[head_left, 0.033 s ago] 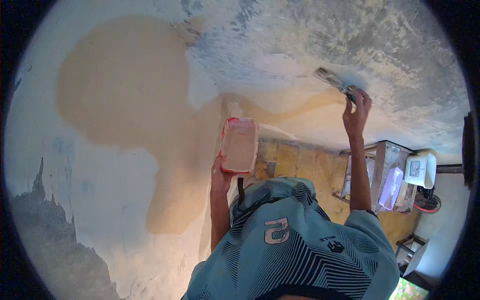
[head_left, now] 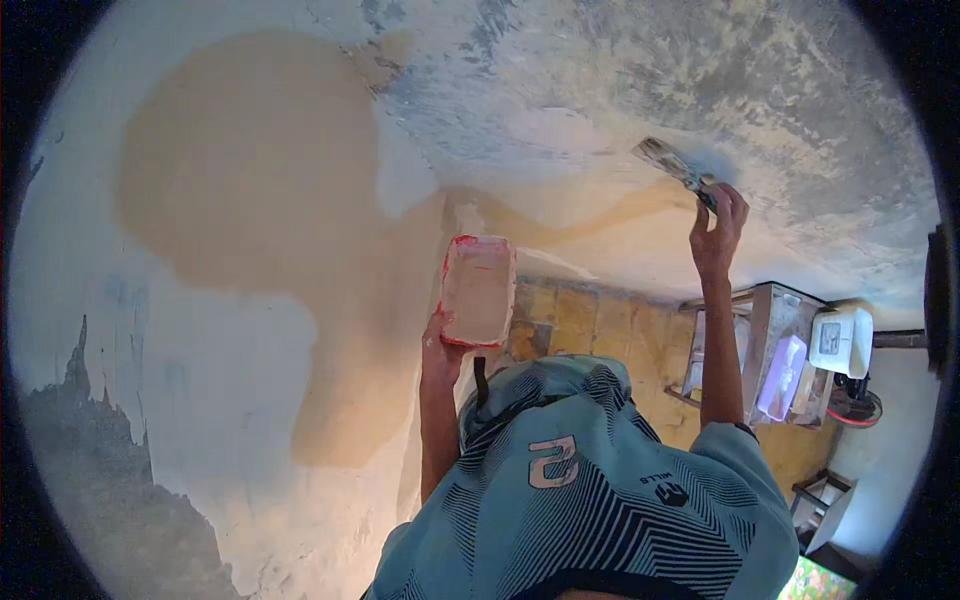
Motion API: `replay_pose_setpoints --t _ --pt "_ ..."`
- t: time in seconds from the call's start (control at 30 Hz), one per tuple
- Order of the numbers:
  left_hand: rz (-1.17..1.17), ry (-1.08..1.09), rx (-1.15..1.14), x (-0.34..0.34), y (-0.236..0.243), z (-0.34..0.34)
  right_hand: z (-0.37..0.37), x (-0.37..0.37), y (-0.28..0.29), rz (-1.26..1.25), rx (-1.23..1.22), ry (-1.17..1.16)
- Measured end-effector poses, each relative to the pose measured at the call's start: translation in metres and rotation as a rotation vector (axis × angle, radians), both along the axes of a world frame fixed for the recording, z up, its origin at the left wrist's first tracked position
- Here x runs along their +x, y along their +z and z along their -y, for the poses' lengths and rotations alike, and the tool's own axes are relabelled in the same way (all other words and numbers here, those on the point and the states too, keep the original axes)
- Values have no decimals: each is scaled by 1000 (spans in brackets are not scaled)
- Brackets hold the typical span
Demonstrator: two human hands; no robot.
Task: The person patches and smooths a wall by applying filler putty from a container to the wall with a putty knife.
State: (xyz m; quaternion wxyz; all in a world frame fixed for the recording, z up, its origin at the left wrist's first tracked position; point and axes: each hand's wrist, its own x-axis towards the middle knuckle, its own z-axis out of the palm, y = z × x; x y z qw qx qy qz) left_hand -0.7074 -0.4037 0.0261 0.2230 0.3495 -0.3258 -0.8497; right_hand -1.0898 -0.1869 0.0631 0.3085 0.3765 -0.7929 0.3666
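Note:
My left hand point(head_left: 441, 347) is closed on the near left corner of a shallow rectangular tray point(head_left: 479, 292). Red shows along the tray's rim, and a pale layer coats its inside. Out to the right and farther away, my right hand point(head_left: 719, 230) grips the dark handle of a putty knife point(head_left: 672, 164). The knife's broad, smeared blade points up and left, at the mottled grey wall point(head_left: 790, 110); whether its edge touches the surface I cannot tell. A tan damp-looking band point(head_left: 600, 217) runs along the wall just below the blade.
On the left, another wall point(head_left: 215, 370) carries a large tan patch point(head_left: 260, 150) and bare grey areas low down. Yellowish floor tiles point(head_left: 570, 315) lie beyond my body. At right stand a wooden shelf unit point(head_left: 785, 310) with a purple container point(head_left: 782, 378), a white container point(head_left: 840, 340) and a red-rimmed fan point(head_left: 855, 405).
My right hand and the putty knife have shifted very slightly to the right and toward me. The tray and my left hand have stayed in place.

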Motion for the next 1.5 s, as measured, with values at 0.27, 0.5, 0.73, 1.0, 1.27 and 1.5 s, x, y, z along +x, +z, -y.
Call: replay_pose_setpoints --t 0.27,0.5,0.73,1.0,1.27,1.5 --pt "33 -6 -13 -7 5 -4 42 21 -4 100 -6 58" --pt "68 98 20 4 -7 -12 17 22 -16 72 -140 -24" --pt "64 75 -5 13 -8 -14 104 65 3 121 -5 160" --pt "33 58 8 18 -2 -19 124 65 12 68 -3 68" --pt "58 26 -1 14 -8 -8 62 34 3 13 21 -11" --pt "10 -21 -7 -3 15 -9 -13 7 -8 26 -32 -42"
